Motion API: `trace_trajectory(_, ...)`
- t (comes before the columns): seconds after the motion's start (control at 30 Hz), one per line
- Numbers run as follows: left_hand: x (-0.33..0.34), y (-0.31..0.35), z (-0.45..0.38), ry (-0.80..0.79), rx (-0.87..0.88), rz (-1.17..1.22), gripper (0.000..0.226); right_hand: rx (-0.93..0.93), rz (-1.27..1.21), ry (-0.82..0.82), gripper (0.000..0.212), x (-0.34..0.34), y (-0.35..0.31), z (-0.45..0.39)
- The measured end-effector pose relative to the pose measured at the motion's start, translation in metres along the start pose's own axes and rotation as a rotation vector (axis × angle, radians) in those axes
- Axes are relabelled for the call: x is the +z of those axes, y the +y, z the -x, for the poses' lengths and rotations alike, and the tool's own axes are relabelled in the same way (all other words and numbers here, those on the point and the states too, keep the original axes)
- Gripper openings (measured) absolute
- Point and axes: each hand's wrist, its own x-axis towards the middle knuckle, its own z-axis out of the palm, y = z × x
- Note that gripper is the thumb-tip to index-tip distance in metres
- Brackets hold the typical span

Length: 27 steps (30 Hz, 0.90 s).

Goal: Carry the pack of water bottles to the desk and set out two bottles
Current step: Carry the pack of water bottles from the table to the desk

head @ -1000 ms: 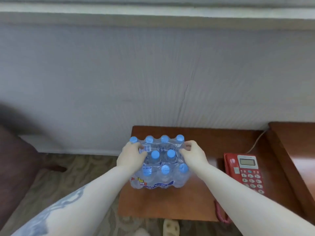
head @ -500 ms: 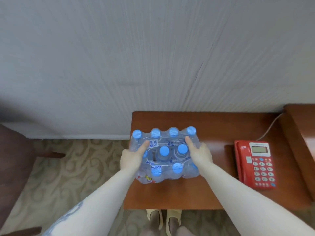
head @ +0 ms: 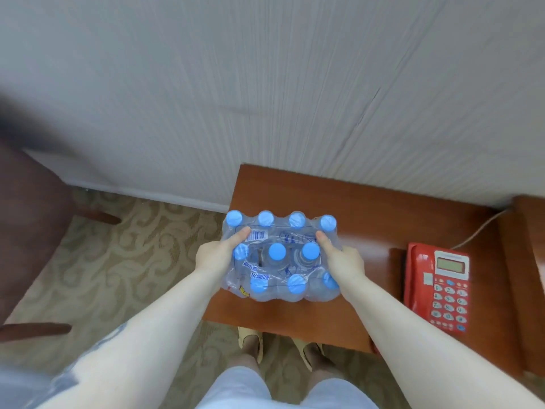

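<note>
Head view: compared with half a second ago, your gaze tilts further down; your legs and slippers (head: pixel 250 340) show more, and your grip looks unchanged. Your left hand (head: pixel 216 255) and right hand (head: pixel 343 261) clasp the pack of bottles (head: pixel 281 258) from either side, thumbs on top. Pack sits over the wooden desk (head: pixel 368 208), left part; clear shrink-wrap, blue caps, barcode label. Red phone (head: pixel 436 284) lies well right.

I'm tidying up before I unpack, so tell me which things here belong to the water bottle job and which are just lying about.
Part of the job:
pack of water bottles, held by left hand and right hand
wooden desk

Just lying about:
red telephone on the desk, apart from the pack
brown chair on the carpet
</note>
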Motion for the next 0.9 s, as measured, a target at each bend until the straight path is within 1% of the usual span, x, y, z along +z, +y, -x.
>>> trace_trajectory(0.13,-0.002,-0.028,0.03,0.103,-0.064,0.158,0.07,-0.026,0.053,-0.049,0.061,-0.006,0.015,0.008)
trace_trajectory(0.27,-0.004,-0.062,0.066,0.232,-0.142,0.337,0.076,-0.065,0.067,-0.113,0.059,-0.01,0.013,0.013)
trace_trajectory(0.37,-0.007,-0.099,0.102,0.302,-0.159,0.526,0.072,-0.139,0.127,-0.213,0.058,-0.009,0.014,0.027)
trace_trajectory(0.47,-0.012,-0.133,0.138,0.386,-0.153,0.727,0.064,-0.218,0.211,-0.345,0.061,-0.001,0.005,0.053)
trace_trajectory(0.57,-0.019,-0.16,0.178,0.496,-0.138,0.924,0.067,-0.293,0.312,-0.514,0.047,0.013,-0.005,0.091)
trace_trajectory(0.67,-0.028,-0.193,0.225,0.633,-0.121,1.08,0.064,-0.355,0.43,-0.693,0.06,0.029,-0.003,0.135)
trace_trajectory(0.73,-0.034,-0.22,0.259,0.714,-0.11,1.196,0.057,-0.391,0.488,-0.787,0.06,0.041,0.005,0.169)
trace_trajectory(0.83,-0.042,-0.268,0.315,0.838,-0.063,1.363,0.049,-0.444,0.564,-0.89,0.036,0.057,0.032,0.224)
trace_trajectory(0.9,-0.044,-0.306,0.353,0.926,-0.018,1.452,0.046,-0.471,0.621,-0.972,0.031,0.064,0.059,0.265)
